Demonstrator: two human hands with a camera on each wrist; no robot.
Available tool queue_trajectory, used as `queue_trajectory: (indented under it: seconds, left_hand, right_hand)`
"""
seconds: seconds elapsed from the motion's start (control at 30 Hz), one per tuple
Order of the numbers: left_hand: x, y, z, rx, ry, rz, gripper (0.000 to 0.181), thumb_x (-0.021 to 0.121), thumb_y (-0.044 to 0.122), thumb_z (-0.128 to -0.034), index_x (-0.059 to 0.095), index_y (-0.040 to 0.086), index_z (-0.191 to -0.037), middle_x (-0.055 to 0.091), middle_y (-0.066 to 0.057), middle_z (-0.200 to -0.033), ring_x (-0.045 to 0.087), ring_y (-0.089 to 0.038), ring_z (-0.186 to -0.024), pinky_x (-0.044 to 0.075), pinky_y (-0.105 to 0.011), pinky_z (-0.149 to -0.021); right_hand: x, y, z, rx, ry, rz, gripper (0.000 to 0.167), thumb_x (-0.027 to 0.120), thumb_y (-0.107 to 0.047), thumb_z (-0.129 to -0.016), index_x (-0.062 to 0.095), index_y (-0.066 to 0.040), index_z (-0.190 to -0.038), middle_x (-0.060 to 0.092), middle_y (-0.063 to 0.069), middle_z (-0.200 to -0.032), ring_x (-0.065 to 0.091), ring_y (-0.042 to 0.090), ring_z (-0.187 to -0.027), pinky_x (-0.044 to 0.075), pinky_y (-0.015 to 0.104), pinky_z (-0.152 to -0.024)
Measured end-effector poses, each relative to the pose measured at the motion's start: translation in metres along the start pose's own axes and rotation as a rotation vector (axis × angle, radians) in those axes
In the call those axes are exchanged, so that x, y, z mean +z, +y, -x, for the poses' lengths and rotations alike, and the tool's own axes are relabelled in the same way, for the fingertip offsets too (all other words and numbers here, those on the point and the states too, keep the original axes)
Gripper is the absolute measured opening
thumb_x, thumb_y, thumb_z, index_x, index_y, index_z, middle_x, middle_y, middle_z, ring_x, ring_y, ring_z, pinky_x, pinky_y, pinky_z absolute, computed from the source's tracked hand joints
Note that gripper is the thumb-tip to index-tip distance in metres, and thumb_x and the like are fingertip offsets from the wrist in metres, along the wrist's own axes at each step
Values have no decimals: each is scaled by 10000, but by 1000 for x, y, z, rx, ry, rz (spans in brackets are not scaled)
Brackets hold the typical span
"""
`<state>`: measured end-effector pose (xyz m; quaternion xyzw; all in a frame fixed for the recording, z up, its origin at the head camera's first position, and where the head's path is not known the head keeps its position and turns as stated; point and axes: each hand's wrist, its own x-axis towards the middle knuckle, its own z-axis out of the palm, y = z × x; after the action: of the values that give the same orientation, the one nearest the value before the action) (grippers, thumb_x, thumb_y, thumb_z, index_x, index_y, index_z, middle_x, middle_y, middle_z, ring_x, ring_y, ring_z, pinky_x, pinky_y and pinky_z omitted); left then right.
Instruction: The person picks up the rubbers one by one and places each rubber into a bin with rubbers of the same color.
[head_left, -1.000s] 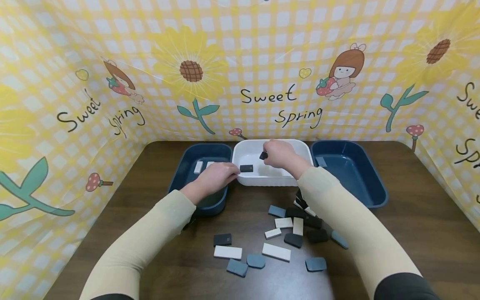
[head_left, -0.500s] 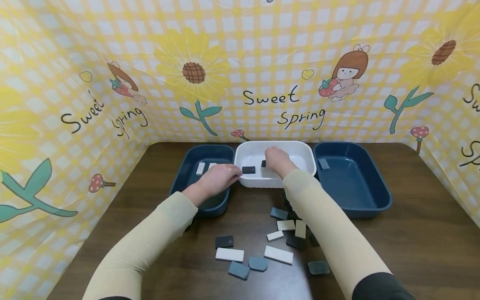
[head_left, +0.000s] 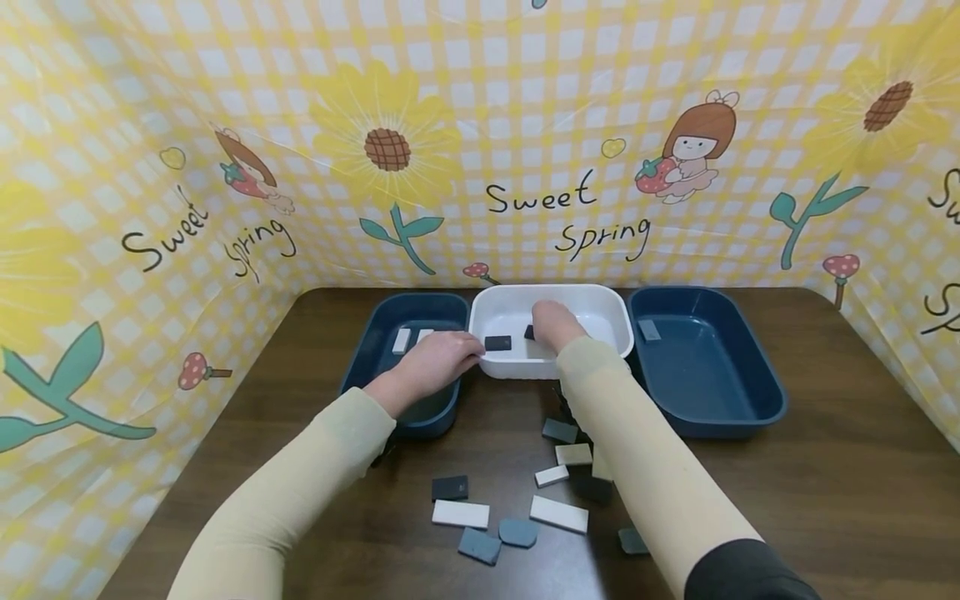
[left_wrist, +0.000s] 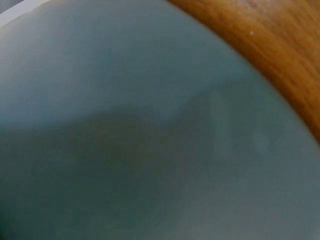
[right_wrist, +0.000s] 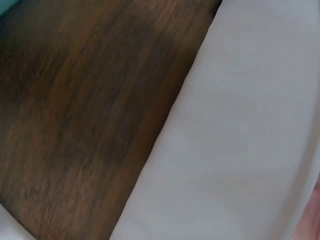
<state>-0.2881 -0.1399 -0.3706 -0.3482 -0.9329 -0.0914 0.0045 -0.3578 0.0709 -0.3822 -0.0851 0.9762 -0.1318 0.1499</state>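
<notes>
In the head view, my left hand (head_left: 438,362) grips the left rim of the white tray (head_left: 551,367) between thumb and fingers. My right hand (head_left: 556,326) is inside that tray, pinching a small black tile (head_left: 529,332) low over its floor. Another black tile (head_left: 498,343) lies to the left, beside my left fingertips. The right fingertips are mostly hidden behind the hand. The left wrist view is filled by a blurred blue-green tray wall (left_wrist: 150,60); the right wrist view shows the white tray's outer wall (right_wrist: 235,130).
A blue tray (head_left: 363,342) with white tiles stands left, partly under my left arm. Another blue tray (head_left: 701,358) holding one grey-blue tile (head_left: 648,331) stands right. White, black and grey-blue tiles lie scattered on the wooden table (head_left: 360,533), some partly behind my right forearm.
My right hand has lowered toward the tray floor with the black tile, and the right forearm has swung left over the scattered tiles. My left hand has stayed at the rim.
</notes>
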Motion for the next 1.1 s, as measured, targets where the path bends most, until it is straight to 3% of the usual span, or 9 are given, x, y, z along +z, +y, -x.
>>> queue_trajectory:
  seconds: [0.4,0.73,1.1]
  left_hand:
    - [0,-1,0,11,8,4,214,677,137,-923,715,88,-1128,698,-54,-1097,649,-191,-987,499,-359,-910]
    - [1,-3,0,32,20,-2,199,673,148,-927,720,98,-1115,703,-43,-1076,647,-182,-951,503,-352,-901]
    - [1,-3,0,41,20,-17,182,673,146,-928,721,99,-1097,705,-39,-1056,647,-174,-931,506,-344,-894]
  right_hand:
    - [0,-11,-7,-93,8,-7,292,380,41,-989,556,54,-1221,549,198,-1286,502,294,-1204,349,384,-1058]
    - [-2,-19,-12,-147,-31,11,217,492,40,-925,607,47,-1109,610,178,-1150,548,264,-987,434,365,-930]
    - [2,-24,-16,-233,-44,-31,197,529,42,-903,628,47,-1072,620,149,-1026,548,255,-908,452,355,-872]
